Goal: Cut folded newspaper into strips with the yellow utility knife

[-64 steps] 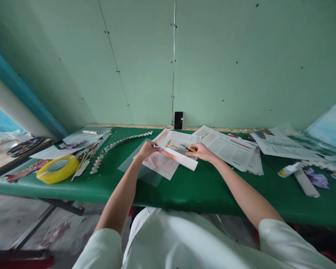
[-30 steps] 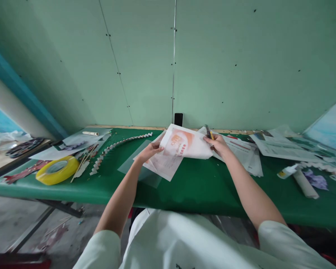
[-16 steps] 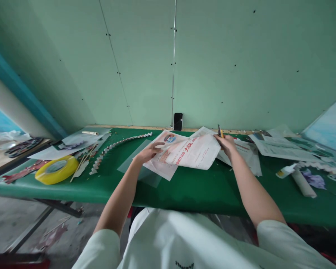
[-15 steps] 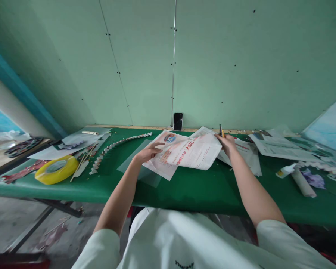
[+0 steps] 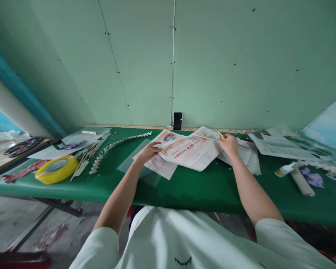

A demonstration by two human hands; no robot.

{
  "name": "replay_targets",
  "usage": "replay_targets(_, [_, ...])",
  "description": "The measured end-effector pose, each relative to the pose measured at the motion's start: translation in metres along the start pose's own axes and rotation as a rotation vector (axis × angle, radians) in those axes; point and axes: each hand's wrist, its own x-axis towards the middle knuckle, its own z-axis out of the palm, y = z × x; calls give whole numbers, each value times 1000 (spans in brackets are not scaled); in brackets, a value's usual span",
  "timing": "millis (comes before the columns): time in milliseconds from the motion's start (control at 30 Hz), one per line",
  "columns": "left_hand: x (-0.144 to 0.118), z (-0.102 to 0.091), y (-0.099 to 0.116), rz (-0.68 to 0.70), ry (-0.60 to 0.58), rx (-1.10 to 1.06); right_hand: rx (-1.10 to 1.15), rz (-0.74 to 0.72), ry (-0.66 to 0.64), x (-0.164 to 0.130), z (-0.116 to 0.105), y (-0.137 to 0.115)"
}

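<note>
A printed newspaper sheet with red lettering spans the space between my hands, slightly raised and bowed. My left hand is closed at its left edge, fingers on the paper. My right hand grips a yellow utility knife, its tip pointing up and left, and sits against the sheet's right edge. Whether those fingers also pinch the paper is hidden. Below the sheet lie another printed page and a translucent sheet. More newspaper lies beside my right wrist.
A yellow tape roll, thin sticks and a folded paper chain are on the left. A phone leans on the wall. Rightward lie a glue bottle, a pale roll, purple crumpled paper and stacked sheets.
My left hand has moved slightly right, its fingers closing at the sheet's edge. The knife in my right hand has tipped from upright toward the left. The newspaper sheet has spread flatter.
</note>
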Motion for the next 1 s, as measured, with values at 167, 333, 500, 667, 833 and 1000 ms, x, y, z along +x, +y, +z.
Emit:
replay_targets(167, [5, -3, -4, 44, 265, -7, 52, -207, 33, -36, -14, -61])
replay_targets(333, [4, -4, -11, 42, 353, 123, 254, -543, -482, -110, -14, -120])
replay_targets(500, [5, 0, -5, 67, 520, 573, 82, -625, -765, -169, 4, -138])
replay_targets(667, [-26, -28, 21, -129, 817, 1186, 54, -602, -729, -173, 12, -137])
replay_targets(833, [-81, -34, 16, -331, 868, 1319, 98, -624, -682, -168, 13, -136])
replay_targets(1000, [-99, -6, -9, -271, 832, 1448, 161, -551, -739, -166, 14, -135])
